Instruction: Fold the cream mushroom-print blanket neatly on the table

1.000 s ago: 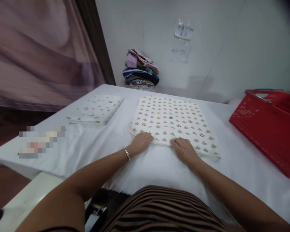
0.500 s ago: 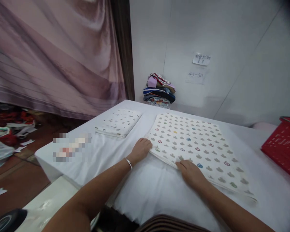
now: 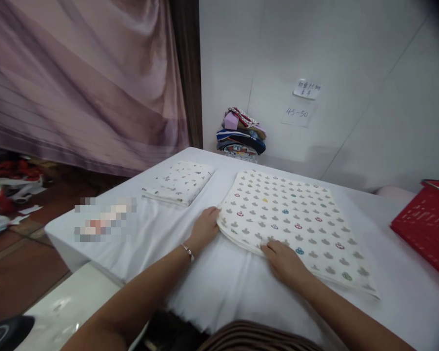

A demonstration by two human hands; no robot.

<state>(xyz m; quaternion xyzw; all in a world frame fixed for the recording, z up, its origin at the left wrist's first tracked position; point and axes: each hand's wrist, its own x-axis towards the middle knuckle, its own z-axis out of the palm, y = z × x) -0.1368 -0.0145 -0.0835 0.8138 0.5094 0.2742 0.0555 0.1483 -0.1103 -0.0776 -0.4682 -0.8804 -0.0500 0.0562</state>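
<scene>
A white cloth with grey, red and blue printed motifs lies flat in layers on the white-covered table. My left hand grips its near left corner, fingers closed on the edge. My right hand is closed on the middle of the near edge, with the thumb and fingers at the rim. A bracelet circles my left wrist. Left of the cloth rests a smaller folded white cloth with small dark prints, touched by neither hand.
A red basket stands at the right. Folded clothes are piled behind the table by the wall. A blurred-out item lies at the table's left. A pink curtain hangs at the back left. A white stool-like surface is below left.
My left hand has moved slightly left, drawing the cloth's near left corner outward. My right hand has shifted a little left too, still at the near edge.
</scene>
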